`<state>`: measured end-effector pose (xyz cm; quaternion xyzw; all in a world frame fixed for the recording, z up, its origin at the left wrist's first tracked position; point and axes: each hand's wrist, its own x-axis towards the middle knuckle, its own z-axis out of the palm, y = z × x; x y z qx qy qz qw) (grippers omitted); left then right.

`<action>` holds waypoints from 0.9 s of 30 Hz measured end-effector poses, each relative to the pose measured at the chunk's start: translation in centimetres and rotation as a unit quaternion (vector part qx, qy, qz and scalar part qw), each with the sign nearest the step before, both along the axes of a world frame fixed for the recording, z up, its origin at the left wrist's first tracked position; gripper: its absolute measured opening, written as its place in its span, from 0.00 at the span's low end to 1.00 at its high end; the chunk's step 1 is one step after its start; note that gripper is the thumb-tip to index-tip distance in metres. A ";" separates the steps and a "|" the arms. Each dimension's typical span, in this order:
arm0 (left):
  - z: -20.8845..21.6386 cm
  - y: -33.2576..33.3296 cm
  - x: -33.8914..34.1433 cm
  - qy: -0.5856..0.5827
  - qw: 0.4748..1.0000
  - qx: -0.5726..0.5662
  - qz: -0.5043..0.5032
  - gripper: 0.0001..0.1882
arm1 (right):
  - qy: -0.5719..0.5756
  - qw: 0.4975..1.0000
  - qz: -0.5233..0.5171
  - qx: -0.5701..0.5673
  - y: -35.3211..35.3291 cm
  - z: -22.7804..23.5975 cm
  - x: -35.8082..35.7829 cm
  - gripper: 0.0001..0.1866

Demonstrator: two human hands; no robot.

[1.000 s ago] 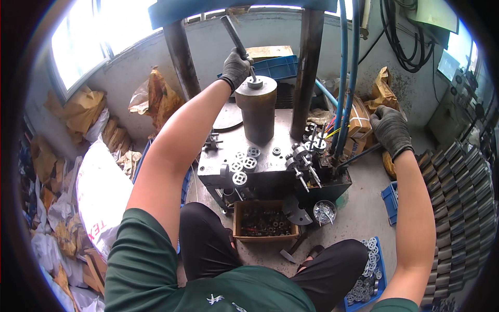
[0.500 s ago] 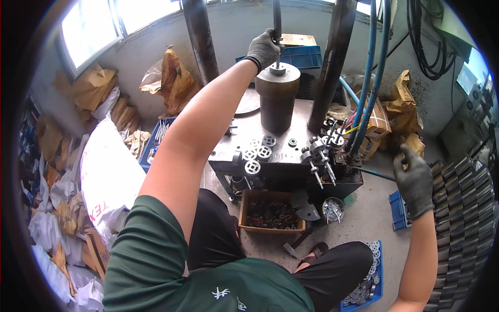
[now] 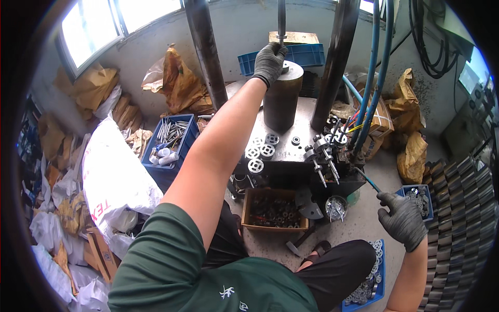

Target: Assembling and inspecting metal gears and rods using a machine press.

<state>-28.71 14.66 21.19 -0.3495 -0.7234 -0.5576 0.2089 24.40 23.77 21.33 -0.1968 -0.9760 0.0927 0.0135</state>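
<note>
My left hand point(image 3: 270, 63), in a dark grey glove, is closed around a thin metal shaft point(image 3: 281, 42) below the press ram point(image 3: 281, 16). The shaft stands upright over a thick steel cylinder point(image 3: 281, 106) on the press table point(image 3: 306, 110); my fingers hide its lower part. Lower right, my gloved right hand point(image 3: 403, 221) has its fingers curled at the end of a teal-handled lever point(image 3: 368, 179). Slotted metal discs point(image 3: 255, 166) lie at the table's front edge. Several shafts with round rotors point(image 3: 323, 151) rest near its right corner.
Two dark columns point(image 3: 207, 52) flank the cylinder. Below the table are a wooden box of dark parts point(image 3: 249, 227), a bowl point(image 3: 336, 208) and a hammer point(image 3: 296, 245). A blue bin of rods point(image 3: 174, 134) stands left; blue hoses point(image 3: 373, 78) hang right. Stacked metal parts point(image 3: 457, 229) line the right.
My left hand has shifted down and slightly right along the shaft. My right hand has come down and left to the lever, whose handle now slants lower. The view has shifted slightly.
</note>
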 end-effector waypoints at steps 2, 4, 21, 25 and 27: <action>0.6 0.0 2.0 -0.044 0.998 0.008 -0.033 0.14 | 0.034 0.998 -0.030 -0.048 -0.4 -1.0 1.5 0.19; 0.8 -0.1 1.5 -0.066 0.997 0.006 -0.047 0.16 | 0.043 0.998 -0.024 -0.038 -1.1 -2.6 3.0 0.17; 0.4 -0.2 0.8 -0.032 0.999 -0.013 -0.024 0.16 | 0.113 0.990 -0.076 0.033 -3.8 -7.3 5.1 0.07; 0.5 -0.2 1.0 -0.029 0.999 -0.027 -0.020 0.15 | 0.118 0.989 -0.075 0.039 -3.7 -7.0 4.9 0.07; 0.5 -0.2 1.0 -0.030 0.999 -0.023 -0.019 0.16 | 0.125 0.989 -0.067 0.041 -3.6 -6.9 4.8 0.07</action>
